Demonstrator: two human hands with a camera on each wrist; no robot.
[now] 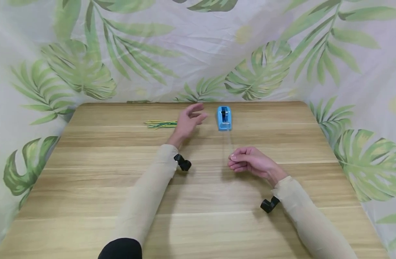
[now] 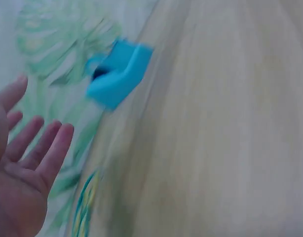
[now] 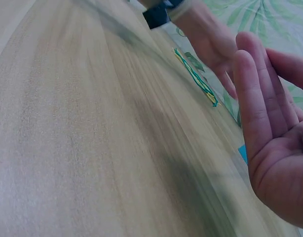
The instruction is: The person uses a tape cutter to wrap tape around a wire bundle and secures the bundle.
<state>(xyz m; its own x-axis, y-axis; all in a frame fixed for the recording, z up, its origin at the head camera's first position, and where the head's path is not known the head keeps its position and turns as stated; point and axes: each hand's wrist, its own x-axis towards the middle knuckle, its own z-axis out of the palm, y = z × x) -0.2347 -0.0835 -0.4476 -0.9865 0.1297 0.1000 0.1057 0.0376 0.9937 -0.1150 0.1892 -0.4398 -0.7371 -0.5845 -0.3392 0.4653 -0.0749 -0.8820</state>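
My right hand pinches the end of a strip of clear tape between thumb and fingertips, over the table. The strip runs back, drawn out, to a blue tape dispenser near the table's far edge. Left of the dispenser is my left hand, fingers spread and loosely bent, holding nothing; the left wrist view shows the dispenser beyond its fingertips. A bundle of green and yellow wires or ties lies beside the left hand, its right end hidden behind that hand.
A wood-grain table spreads under both arms. Behind it hangs a pale cloth printed with green leaves, meeting the far edge close behind the dispenser. Each wrist carries a small black camera, seen at the left wrist.
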